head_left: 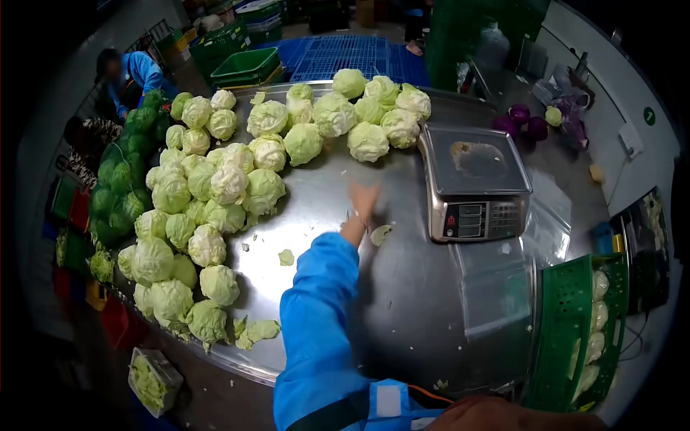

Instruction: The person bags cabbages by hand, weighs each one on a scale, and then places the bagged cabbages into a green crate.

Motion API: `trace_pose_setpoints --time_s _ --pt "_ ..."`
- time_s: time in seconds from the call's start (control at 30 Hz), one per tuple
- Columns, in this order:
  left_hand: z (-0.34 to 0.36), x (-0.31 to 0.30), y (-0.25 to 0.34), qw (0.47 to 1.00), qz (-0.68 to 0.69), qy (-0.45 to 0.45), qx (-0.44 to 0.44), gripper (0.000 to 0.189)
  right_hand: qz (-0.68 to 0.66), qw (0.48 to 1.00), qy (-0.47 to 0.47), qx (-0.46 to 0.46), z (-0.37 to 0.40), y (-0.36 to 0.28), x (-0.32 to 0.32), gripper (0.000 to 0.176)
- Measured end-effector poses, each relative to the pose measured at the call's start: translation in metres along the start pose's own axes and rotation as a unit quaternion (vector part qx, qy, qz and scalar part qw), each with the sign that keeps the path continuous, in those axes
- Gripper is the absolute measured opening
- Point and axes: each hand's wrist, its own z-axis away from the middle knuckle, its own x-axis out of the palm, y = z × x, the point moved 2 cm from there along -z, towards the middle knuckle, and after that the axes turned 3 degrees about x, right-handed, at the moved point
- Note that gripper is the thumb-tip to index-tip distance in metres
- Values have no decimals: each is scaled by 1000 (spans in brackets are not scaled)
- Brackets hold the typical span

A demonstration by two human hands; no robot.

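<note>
My left hand [364, 199], in a blue sleeve, reaches over the middle of the steel table [309, 215]. It is blurred; its fingers look spread, with nothing visible in them. A loose cabbage leaf [381, 234] lies just beside the wrist. Beyond the hand sits a row of cabbages [368, 141], and a large pile of cabbages [230, 184] covers the table's left side. To the hand's right stands a digital scale [476, 179] with a bare, stained pan. At the bottom edge, a blurred skin-coloured shape, apparently my right hand [503, 415], shows no clear fingers.
A green crate [575, 337] at the right holds wrapped pale heads. Purple cabbages [519, 118] lie beyond the scale. Green net bags [122, 176] of cabbages stand at the left, near a person in blue [144, 72]. A bin [154, 381] of leaves is on the floor.
</note>
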Motion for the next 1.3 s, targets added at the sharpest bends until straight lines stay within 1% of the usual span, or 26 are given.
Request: trace_pose_setpoints --time_s 0.1,0.2,0.3,0.33,0.43,0.47,0.57,0.6,0.67,0.7,0.73,0.77,0.8,0.83,0.87,0.9,0.93,0.97,1.0,1.1,1.2,1.3 --pt "-55 9 32 979 113 2 -169 107 26 998 -32 -37 -30 -36 20 25" --pt "-89 39 44 963 115 100 -224 117 51 996 -54 -48 -61 -57 37 25" --pt "-119 59 30 968 63 103 -218 120 75 994 -71 -35 -85 -69 44 26" --pt "-124 62 24 974 53 122 -184 112 81 994 -72 -26 -88 -69 45 26" --pt "-116 43 24 977 172 103 -75 104 94 992 -80 -6 -89 -67 42 26" --pt "-112 47 9 971 190 143 -22 90 97 992 -82 -5 -89 -66 42 27" --pt "-69 24 -2 941 325 96 16 82 105 990 -87 -24 -80 -63 44 27" --pt "-43 4 6 924 379 53 -5 78 109 989 -89 -38 -75 -62 43 27" --pt "9 -35 18 909 414 -8 -49 79 111 986 -88 -89 -66 -65 41 28" --pt "38 -60 31 908 416 -36 -35 81 108 980 -85 -143 -63 -69 38 28" --pt "66 -83 49 903 426 -60 8 81 97 972 -78 -201 -63 -85 35 28" --pt "91 -102 64 895 435 -90 50 82 68 966 -77 -237 -62 -106 32 28" --pt "113 -115 73 890 430 -114 97 84 38 980 -102 -170 -67 -160 31 30" --pt "136 -126 82 881 427 -142 144 86 -189 959 -212 -21 -83 -171 39 42" --pt "158 -136 92 868 427 -169 189 88 -332 911 -246 -22 -75 -226 49 64" --pt "174 -147 107 864 379 -198 266 91 -453 815 -360 -38 -69 -264 53 76" --pt "183 -158 121 851 330 -224 342 94 -569 676 -467 -44 -74 -280 64 76" --pt "195 -168 131 828 279 -247 418 97 -602 613 -512 -8 -69 -300 68 75" --pt "207 -174 135 823 214 -298 433 111 -630 542 -556 24 -60 -307 68 75" --pt "246 -186 138 836 331 -376 223 121 -628 598 -497 37 -55 -268 79 77" --pt "278 -182 146 831 354 -400 155 126 -639 636 -430 -46 -37 -242 72 82" --pt "299 -183 165 826 321 -426 182 120 -657 647 -386 -48 -19 -221 51 88"
